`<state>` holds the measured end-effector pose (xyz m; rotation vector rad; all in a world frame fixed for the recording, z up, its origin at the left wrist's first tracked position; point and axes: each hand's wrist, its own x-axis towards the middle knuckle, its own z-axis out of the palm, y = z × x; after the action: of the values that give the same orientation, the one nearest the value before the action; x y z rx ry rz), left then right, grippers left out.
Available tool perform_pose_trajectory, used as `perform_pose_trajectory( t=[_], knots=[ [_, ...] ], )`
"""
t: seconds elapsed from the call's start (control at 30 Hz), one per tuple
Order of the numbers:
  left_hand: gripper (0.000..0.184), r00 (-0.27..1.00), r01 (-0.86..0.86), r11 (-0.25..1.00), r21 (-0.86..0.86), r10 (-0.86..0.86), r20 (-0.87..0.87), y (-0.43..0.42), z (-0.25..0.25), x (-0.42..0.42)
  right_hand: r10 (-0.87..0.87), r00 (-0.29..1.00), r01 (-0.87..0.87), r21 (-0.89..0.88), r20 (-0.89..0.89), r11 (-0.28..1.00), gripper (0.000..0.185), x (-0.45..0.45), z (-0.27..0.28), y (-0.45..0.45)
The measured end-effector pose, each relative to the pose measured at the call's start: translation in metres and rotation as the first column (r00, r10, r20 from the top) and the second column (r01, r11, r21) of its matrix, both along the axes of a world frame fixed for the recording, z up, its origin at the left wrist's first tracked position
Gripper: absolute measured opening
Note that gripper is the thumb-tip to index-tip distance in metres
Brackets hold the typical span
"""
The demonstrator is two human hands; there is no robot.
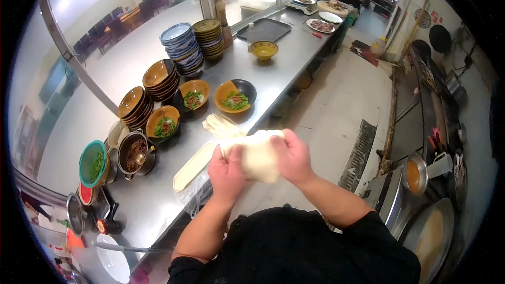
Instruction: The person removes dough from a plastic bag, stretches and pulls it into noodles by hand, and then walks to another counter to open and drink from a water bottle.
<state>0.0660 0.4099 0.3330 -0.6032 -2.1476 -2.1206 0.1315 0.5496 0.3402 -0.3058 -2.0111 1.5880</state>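
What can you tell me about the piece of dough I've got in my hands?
The dough is a pale cream, soft-looking slab, smooth on the face toward the camera, with an uneven upper edge. It spans between the left hand and right hand, gripped at both sides, near the metal counter's edge. Its lower edge is blurred; its thickness is hard to tell.

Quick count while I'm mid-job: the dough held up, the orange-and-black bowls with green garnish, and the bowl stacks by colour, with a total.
Dough held between the left hand and right hand: 1
Garnished orange-and-black bowls: 3
Blue-and-white stack: 1
Olive-yellow stack: 1
Brown-and-black stacks: 2
Total: 8
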Motion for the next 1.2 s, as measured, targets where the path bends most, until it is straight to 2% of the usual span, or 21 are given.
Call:
perform_pose_trajectory(
  t=[0.07,0.13,0.17,0.2,0.23,0.27,0.3,0.4,0.47,0.57,0.6,0.67,0.7,0.73,0.77,0.8,0.83,0.87,0.93,0.97,1.2],
  knots=[
    [0.019,0.994,0.09,0.994,0.064,-0.094,0.063,-0.01,0.004,-0.004,-0.004,1.0,0.004,0.022,0.009,1.0,0.035,0.006,0.006,0.005],
    [0.024,0.896,0.382,0.895,0.229,-0.419,0.145,-0.027,0.024,0.001,0.369,0.817,-0.282,0.25,-0.443,0.926,0.038,0.025,-0.015,0.011],
    [0.027,0.836,0.53,0.826,0.193,-0.547,0.042,-0.035,0.023,-0.005,0.418,0.895,-0.431,-0.056,-0.158,0.901,0.058,0.04,-0.027,0.004],
    [0.027,0.836,0.531,0.824,0.198,-0.548,0.038,-0.039,0.02,-0.011,0.418,0.895,-0.43,-0.05,-0.156,0.901,0.058,0.037,-0.033,0.006],
    [0.026,0.722,0.654,0.734,0.182,-0.678,0.139,-0.044,0.015,-0.015,0.379,0.869,-0.49,-0.647,-0.317,0.584,0.063,0.028,-0.031,0.001],
    [0.026,0.578,0.763,0.621,0.18,-0.78,0.241,-0.047,0.009,-0.018,0.239,0.876,-0.421,-0.906,-0.418,-0.041,0.068,0.023,-0.029,0.001],
    [0.025,0.551,0.772,0.622,0.13,-0.757,0.352,-0.048,0.002,-0.021,0.268,0.823,-0.463,-0.865,-0.501,-0.194,0.064,0.016,-0.033,0.012],
    [0.021,0.625,0.685,0.728,-0.029,-0.567,0.536,-0.051,-0.033,-0.028,0.212,0.897,-0.397,-0.918,-0.387,0.004,0.059,0.008,-0.034,0.02],
    [0.022,0.631,0.655,0.755,0.015,-0.558,0.54,-0.047,-0.08,-0.033,0.204,0.884,-0.429,-0.903,-0.421,-0.007,0.054,0.009,-0.027,0.019],
    [0.034,0.838,0.193,0.979,0.065,-0.199,0.508,-0.027,-0.118,-0.014,0.216,0.869,-0.447,-0.894,-0.445,-0.044,0.052,0.004,-0.029,0.003],
    [0.034,0.839,0.194,0.979,0.065,-0.2,0.506,-0.025,-0.126,-0.006,0.23,0.866,-0.444,-0.895,-0.444,-0.054,0.051,-0.001,-0.03,-0.003],
    [0.035,0.919,-0.094,0.996,-0.002,0.088,0.385,-0.022,-0.131,0.009,0.244,0.863,-0.44,-0.896,-0.442,-0.066,0.05,-0.005,-0.027,-0.009],
    [0.027,0.944,-0.172,0.985,-0.006,0.167,0.286,-0.026,-0.129,0.016,0.241,0.88,-0.428,-0.903,-0.409,0.029,0.05,-0.007,-0.022,-0.009],
    [0.027,0.943,-0.173,0.985,-0.008,0.168,0.288,-0.03,-0.116,0.017,0.237,0.896,-0.411,-0.903,-0.375,0.123,0.05,-0.008,-0.019,-0.011],
    [0.022,0.998,-0.041,0.997,0.059,0.038,0.053,-0.033,-0.103,0.016,0.24,0.897,-0.407,-0.906,-0.371,0.119,0.05,-0.008,-0.02,-0.014],
    [0.019,0.978,0.1,0.991,0.091,-0.082,-0.191,-0.035,-0.084,0.015,0.304,0.896,-0.406,-0.876,-0.324,0.261,0.051,-0.008,-0.021,-0.018],
    [0.019,0.977,0.114,0.983,0.144,-0.085,-0.197,-0.022,-0.047,0.016,0.363,0.892,-0.409,-0.822,-0.269,0.396,0.053,-0.008,-0.022,-0.022],
    [0.019,0.978,0.104,0.984,0.143,-0.075,-0.193,-0.013,-0.025,0.015,0.371,0.889,-0.41,-0.825,-0.266,0.39,0.053,-0.005,-0.026,-0.03],
    [0.021,0.968,0.205,0.973,0.106,-0.218,0.126,-0.001,-0.001,0.012,0.482,0.847,-0.505,-0.627,-0.226,0.593,0.059,0.001,-0.039,-0.048],
    [0.021,0.969,0.196,0.975,0.106,-0.209,0.13,0.001,-0.004,0.011,0.445,0.815,-0.577,-0.587,-0.371,0.568,0.061,-0.003,-0.042,-0.054],
    [0.023,0.972,0.211,0.977,0.014,-0.211,0.106,0.001,-0.01,0.014,0.487,0.813,-0.542,-0.72,-0.319,0.434,0.057,0.006,-0.032,-0.05]
  ],
)
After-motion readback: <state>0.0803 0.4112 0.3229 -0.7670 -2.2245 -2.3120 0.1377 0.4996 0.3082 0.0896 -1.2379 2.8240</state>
